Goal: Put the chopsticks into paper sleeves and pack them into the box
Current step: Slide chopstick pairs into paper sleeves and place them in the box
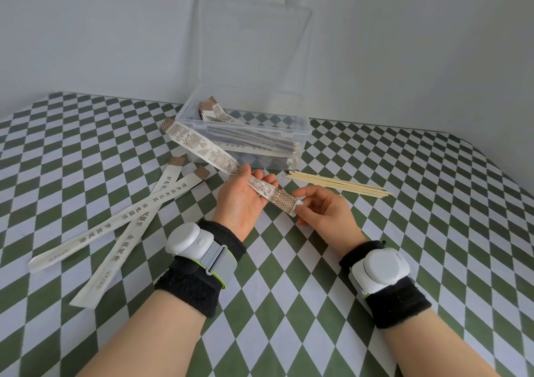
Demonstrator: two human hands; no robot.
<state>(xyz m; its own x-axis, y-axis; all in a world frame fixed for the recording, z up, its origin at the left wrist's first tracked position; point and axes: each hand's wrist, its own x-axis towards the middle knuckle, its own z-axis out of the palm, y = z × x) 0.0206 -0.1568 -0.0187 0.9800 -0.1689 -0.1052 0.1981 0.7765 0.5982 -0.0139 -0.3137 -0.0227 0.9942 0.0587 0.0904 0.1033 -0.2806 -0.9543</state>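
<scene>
Paper sleeve [213,154], printed: slanting above the table's [433,232] middle. Left hand [239,203] is gripping its mid-length; right hand [326,212] is pinching its near end. Flat sleeves [115,226] are lying crossed toward the left edge. Bare chopsticks [338,184] are lying just beyond the right hand. Clear box [303,145], lid raised, is standing nearer the far edge, holding more sleeves.

Box [306,128] stands open upward, flanked by loose sleeves [115,226] left, chopsticks [338,184] right.
</scene>
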